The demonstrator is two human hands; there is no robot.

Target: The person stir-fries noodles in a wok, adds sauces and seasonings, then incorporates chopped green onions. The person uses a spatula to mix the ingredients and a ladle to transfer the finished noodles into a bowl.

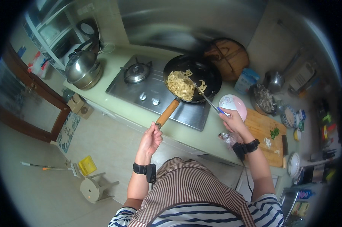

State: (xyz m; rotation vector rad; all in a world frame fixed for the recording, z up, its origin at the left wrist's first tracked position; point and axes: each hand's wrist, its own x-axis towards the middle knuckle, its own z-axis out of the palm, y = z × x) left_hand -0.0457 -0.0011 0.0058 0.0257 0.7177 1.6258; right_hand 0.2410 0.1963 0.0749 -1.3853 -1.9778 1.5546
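A black wok [208, 68] sits over the right burner of a steel gas stove. Pale yellow strips of food [182, 86] are heaped on its left side, with a few loose pieces to their right. My left hand [151, 139] pinches the end of the wok's wooden handle [168, 112], by the metal ring. In my right hand [234, 120] is a metal spatula [209, 101] with a grey and blue grip; its head is partly hidden in the food. A pink and white plate [233, 103] lies just beyond my right hand. Below that hand rests a crumpled clear plastic bag [230, 139].
Left of the stove stands a lidded steel pot [84, 69]. Chopped greens and white bits lie on a wooden cutting board [252, 124], with a knife [285, 146] at its right edge. Beyond are a bowl of sliced food [263, 99], a blue bag [246, 81] and a round wooden board [230, 58].
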